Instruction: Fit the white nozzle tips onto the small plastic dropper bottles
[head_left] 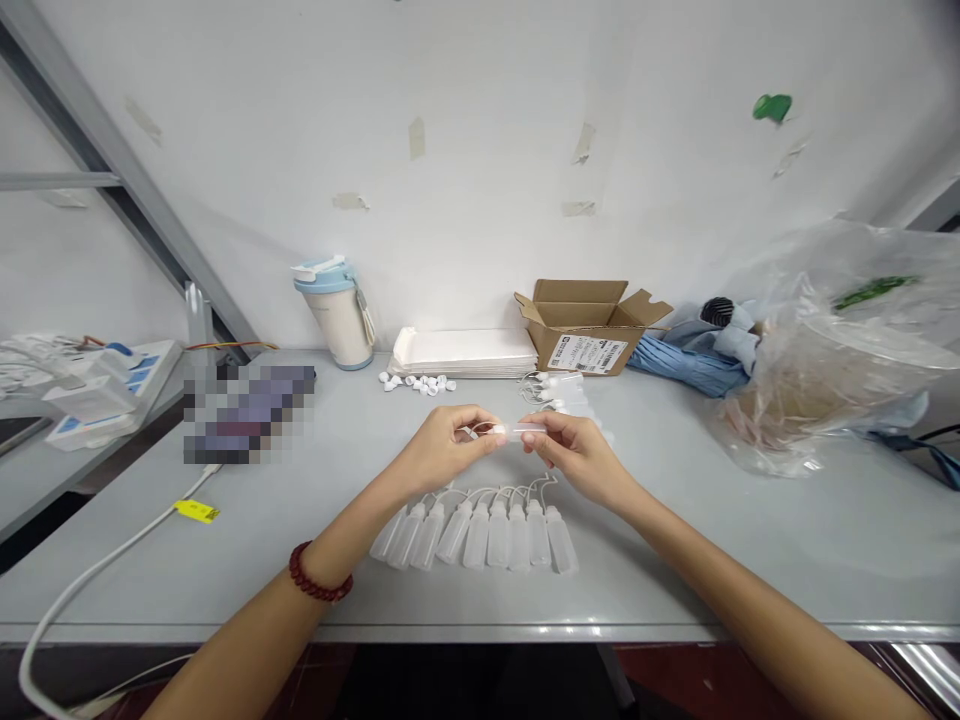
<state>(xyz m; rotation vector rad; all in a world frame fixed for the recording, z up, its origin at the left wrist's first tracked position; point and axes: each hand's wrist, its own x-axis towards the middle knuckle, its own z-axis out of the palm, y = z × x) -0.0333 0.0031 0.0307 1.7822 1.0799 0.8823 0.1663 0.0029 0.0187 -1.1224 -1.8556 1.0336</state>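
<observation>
Over the middle of the table, a small translucent plastic bottle lies sideways between both hands. My left hand pinches the white cap at its left end, and a thin white tube curves out near those fingers. The bottle's body is gripped by my right hand, whose fingers partly cover it. Closer to me, a row of several similar squeeze bottles lies flat, their curved thin tubes pointing away. Behind my right hand are more bottles with tubes, partly hidden.
Loose white caps lie before a stack of white packets. An open cardboard box, a blue-lidded cup, a blue umbrella and a plastic bag stand along the back. On the left, a cable crosses the table edge.
</observation>
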